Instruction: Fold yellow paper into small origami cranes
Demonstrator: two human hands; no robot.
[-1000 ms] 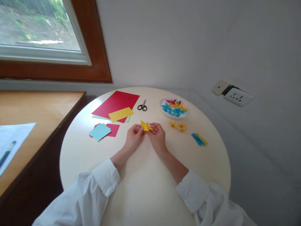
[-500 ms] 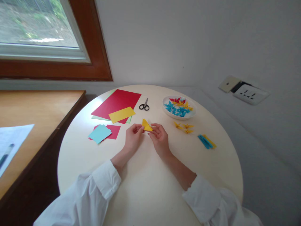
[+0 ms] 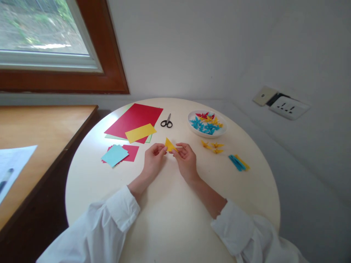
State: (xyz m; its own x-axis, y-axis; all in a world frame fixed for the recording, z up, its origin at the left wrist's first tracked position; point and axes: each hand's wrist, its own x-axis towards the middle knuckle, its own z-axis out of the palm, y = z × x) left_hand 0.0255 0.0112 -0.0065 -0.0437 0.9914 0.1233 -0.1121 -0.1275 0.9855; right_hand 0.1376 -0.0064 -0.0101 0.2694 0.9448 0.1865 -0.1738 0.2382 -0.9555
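A small folded yellow paper triangle (image 3: 170, 145) is held between my two hands over the middle of the table. My left hand (image 3: 154, 157) pinches its left corner between thumb and fingers. At its right corner, my right hand (image 3: 187, 160) grips the paper with thumb and fingertips. Three yellow paper cranes (image 3: 215, 145) lie to the right of my right hand. Beyond them, a white plate (image 3: 192, 130) holds several blue, yellow and red cranes.
Black-handled scissors (image 3: 166, 123) lie behind my hands. To the left are a large red sheet (image 3: 131, 118), a yellow strip (image 3: 140, 133) and light-blue squares (image 3: 114, 156) on red ones. Folded blue strips (image 3: 237, 163) lie at the right. A wooden desk (image 3: 63, 120) adjoins the round table (image 3: 170, 219).
My right thumb has closed in on the triangle's right corner. The whole view has shifted slightly; the things on the table stay in place.
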